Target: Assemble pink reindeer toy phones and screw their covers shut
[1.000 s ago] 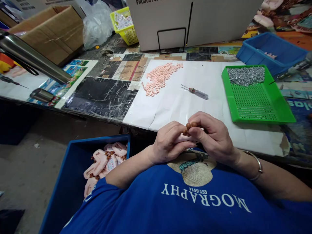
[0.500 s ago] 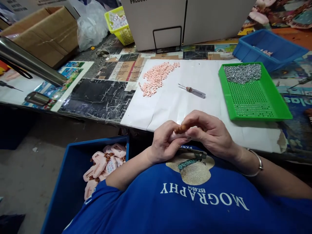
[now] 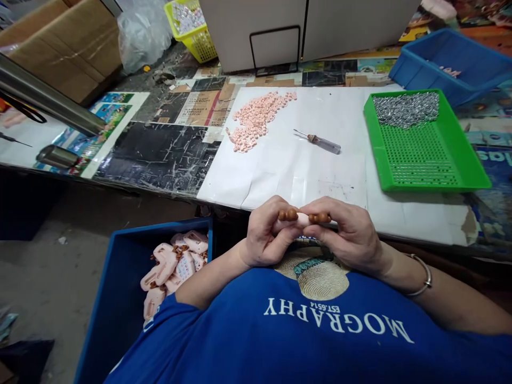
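Both hands hold one pale pink plastic piece (image 3: 303, 220) with brown rounded knobs (image 3: 288, 215) along its far side, close against the blue shirt. My left hand (image 3: 268, 234) is closed round its left end, thumb underneath. The right end is pinched between thumb and fingers of my right hand (image 3: 346, 232), beside more brown knobs. The fingers hide much of the piece. Beyond them, a screwdriver (image 3: 326, 145) with a clear handle lies on the white sheet (image 3: 276, 170). A heap of small pink parts (image 3: 256, 120) is spread to its left.
A green tray (image 3: 432, 184) with small silvery metal parts stands at right, a blue bin (image 3: 416, 58) behind it. Low at left, a blue crate (image 3: 108, 288) holds similar pink pieces (image 3: 164, 264). A metal post (image 3: 52, 90), yellow basket (image 3: 196, 40) and cardboard box (image 3: 72, 53) stand further back.
The piece has turned in my hands, so brown knobs now show at both ends. My right fingers have lowered and straightened along it. The view has shifted slightly.
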### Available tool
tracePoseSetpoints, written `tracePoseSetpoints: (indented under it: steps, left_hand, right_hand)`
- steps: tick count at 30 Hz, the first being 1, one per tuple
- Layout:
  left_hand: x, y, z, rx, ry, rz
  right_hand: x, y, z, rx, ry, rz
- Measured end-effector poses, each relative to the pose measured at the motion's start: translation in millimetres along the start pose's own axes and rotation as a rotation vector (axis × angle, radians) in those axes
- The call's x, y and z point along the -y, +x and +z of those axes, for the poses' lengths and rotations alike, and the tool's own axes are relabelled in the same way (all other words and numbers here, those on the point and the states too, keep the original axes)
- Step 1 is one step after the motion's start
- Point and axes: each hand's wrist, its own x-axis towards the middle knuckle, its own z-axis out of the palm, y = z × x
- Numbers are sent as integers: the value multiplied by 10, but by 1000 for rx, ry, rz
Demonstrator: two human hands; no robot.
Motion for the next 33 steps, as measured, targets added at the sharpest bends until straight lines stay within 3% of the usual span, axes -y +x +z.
tracePoseSetpoints:
  steps: [3, 6, 11, 17, 20, 24, 27, 33]
  left_hand:
    - [16, 2, 51, -53, 3, 55]
    - [37, -23, 87, -117, -22, 60]
    - [65, -87, 81, -108, -179, -298]
    - [44, -74, 32, -109, -300, -528]
    - [44, -69, -1, -106, -260, -481]
    - [79, -67, -45, -200, -193, -281]
    - [93, -44, -68, -204, -185, -174]
    - [139, -25, -52, -196, -246, -83]
  right_hand:
    - [-9, -1, 27, -47, 50, -33]
    - [-24, 29, 44, -84, 132, 65]
    - [-112, 81, 32, -65, 354, 339]
    - [-185, 65, -4, -118, 566, 441]
    - [-183, 43, -22, -90, 492, 383]
    - [-183, 37, -25, -24, 306, 197]
    - [-176, 57, -4, -23, 149, 44]
    - [-114, 144, 17, -54, -135, -161]
